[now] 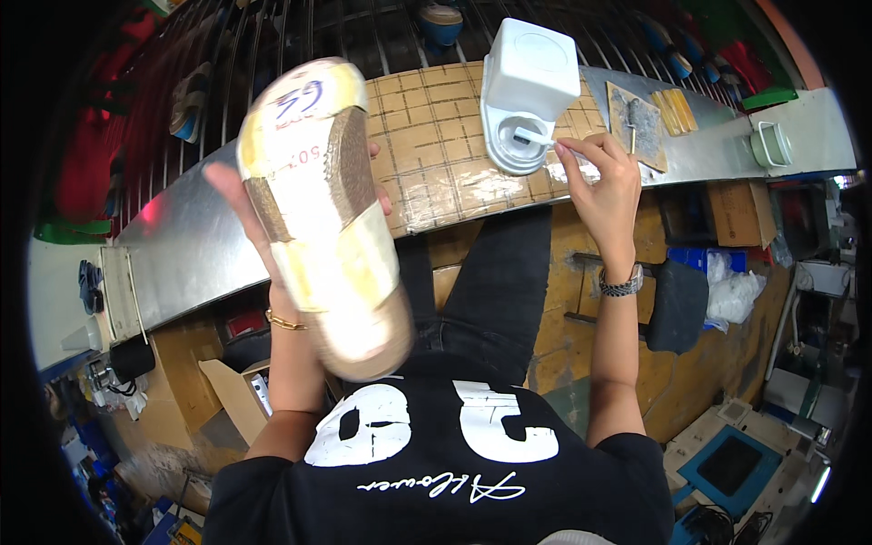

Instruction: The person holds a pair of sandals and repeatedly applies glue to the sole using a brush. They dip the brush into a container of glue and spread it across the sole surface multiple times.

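My left hand (245, 207) grips a long shoe sole (322, 213) from behind, with the underside facing up at me. Pale yellowish patches, brown textured edges and handwritten marks cover it, and its lower end is blurred. Most of my left fingers are hidden behind it. My right hand (607, 186) pinches the end of a thin white brush (538, 137) between thumb and fingers. The brush's far end dips into the round cup at the front of a white dispenser (534, 68); its tip cannot be made out clearly.
The dispenser stands on a taped cardboard sheet (427, 136) on a metal bench (186, 250). Right of it lie a grey-stained board (636, 127) and yellow strips (673, 111). Beyond runs a bar rack (318, 32) with blue shoe pieces (440, 27). A dark stool (679, 304) stands at right.
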The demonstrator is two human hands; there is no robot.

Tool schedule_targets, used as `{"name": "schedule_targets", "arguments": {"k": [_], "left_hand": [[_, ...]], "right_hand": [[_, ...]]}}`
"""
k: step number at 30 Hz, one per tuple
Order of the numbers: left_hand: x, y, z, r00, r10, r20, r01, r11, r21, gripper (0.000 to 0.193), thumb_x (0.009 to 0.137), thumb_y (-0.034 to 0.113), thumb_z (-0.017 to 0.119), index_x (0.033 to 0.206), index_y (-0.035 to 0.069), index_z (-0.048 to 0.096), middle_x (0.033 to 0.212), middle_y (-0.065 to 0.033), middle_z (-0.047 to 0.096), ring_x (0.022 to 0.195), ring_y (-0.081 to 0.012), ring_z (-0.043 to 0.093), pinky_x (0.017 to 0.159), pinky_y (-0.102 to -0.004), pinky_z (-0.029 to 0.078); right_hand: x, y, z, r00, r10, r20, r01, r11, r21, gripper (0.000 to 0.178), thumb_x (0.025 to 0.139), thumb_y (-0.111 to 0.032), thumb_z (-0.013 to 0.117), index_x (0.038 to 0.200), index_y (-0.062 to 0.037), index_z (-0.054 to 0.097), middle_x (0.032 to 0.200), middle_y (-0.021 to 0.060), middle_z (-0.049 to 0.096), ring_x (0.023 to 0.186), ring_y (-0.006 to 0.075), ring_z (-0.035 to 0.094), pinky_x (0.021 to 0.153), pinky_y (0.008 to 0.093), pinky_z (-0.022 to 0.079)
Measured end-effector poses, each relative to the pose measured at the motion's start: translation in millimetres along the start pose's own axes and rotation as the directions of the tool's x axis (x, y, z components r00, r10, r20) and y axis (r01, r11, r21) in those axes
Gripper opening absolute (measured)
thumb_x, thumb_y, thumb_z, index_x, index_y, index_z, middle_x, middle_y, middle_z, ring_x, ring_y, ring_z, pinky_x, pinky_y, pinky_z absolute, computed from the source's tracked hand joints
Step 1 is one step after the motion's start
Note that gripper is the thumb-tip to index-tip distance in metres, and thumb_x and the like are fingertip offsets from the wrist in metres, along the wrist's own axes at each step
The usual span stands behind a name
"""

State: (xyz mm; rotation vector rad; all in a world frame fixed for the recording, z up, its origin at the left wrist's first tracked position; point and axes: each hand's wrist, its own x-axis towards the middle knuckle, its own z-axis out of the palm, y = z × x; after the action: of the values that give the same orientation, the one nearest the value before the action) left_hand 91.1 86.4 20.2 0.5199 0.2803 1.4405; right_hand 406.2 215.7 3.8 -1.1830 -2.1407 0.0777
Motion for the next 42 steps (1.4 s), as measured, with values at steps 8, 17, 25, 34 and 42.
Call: {"name": "schedule_targets", "arguments": {"k": [8,17,25,34,42], "left_hand": [[-5.1,-16.0,-1.8,0.994,-0.090,-0.054,0.089,0.996,-0.023,0.115,0.083,0.092,0.028,0.151,-0.001,0.033,0.127,-0.0257,0.058,0.081,-0.0323,0.067,0.068,-0.0438,0.061],[-9.6,-38.8,-0.8,0.916,0.097,-0.390,0.056,0.930,0.364,0.089,0.099,0.074,0.030,0.148,0.001,0.042,0.134,-0.0175,0.061,0.115,-0.0207,0.066,0.097,-0.0346,0.056],[-0.3,-47.1,34.5,0.986,0.008,-0.169,0.085,0.841,0.534,0.090,0.099,0.072,0.032,0.145,-0.005,0.043,0.131,-0.0199,0.063,0.114,-0.0230,0.067,0.098,-0.0357,0.055],[-5.3,-40.4,58.3,0.995,0.024,-0.099,0.048,0.743,0.668,0.098,0.089,0.079,0.041,0.129,-0.010,0.057,0.113,-0.0194,0.069,0.104,-0.0217,0.067,0.089,-0.0328,0.053],[-10.8,-39.5,60.9,0.996,0.010,-0.087,0.054,0.716,0.696,0.099,0.082,0.081,0.049,0.119,-0.010,0.062,0.103,-0.0162,0.070,0.094,-0.0188,0.066,0.081,-0.0304,0.052]], "right_hand": [[-11.1,11.3,5.7,0.882,0.396,0.255,-0.470,0.772,0.427,0.025,0.093,-0.025,0.072,0.094,-0.0011,0.077,0.067,-0.0007,0.062,0.060,0.0083,0.051,0.058,0.0281,0.040],[15.0,10.3,-24.3,0.970,0.159,0.184,-0.227,0.860,0.457,0.016,0.089,-0.016,0.077,0.098,-0.0025,0.079,0.076,0.0016,0.064,0.070,0.0083,0.056,0.062,0.0201,0.041],[19.1,-98.6,-58.2,0.958,-0.089,-0.273,0.205,0.877,0.434,0.024,0.073,0.002,0.084,0.095,-0.0075,0.081,0.086,0.0054,0.067,0.076,0.0127,0.062,0.066,0.0239,0.048],[25.4,-122.0,-61.4,0.974,-0.094,-0.204,0.188,0.840,0.510,0.016,0.076,0.001,0.081,0.091,-0.0024,0.079,0.081,0.0048,0.064,0.075,0.0132,0.057,0.068,0.0242,0.042],[27.8,-118.4,-71.8,0.950,-0.158,-0.268,0.273,0.835,0.478,0.018,0.077,0.006,0.078,0.094,0.0011,0.077,0.091,0.0098,0.064,0.083,0.0152,0.056,0.077,0.0254,0.042]]}}
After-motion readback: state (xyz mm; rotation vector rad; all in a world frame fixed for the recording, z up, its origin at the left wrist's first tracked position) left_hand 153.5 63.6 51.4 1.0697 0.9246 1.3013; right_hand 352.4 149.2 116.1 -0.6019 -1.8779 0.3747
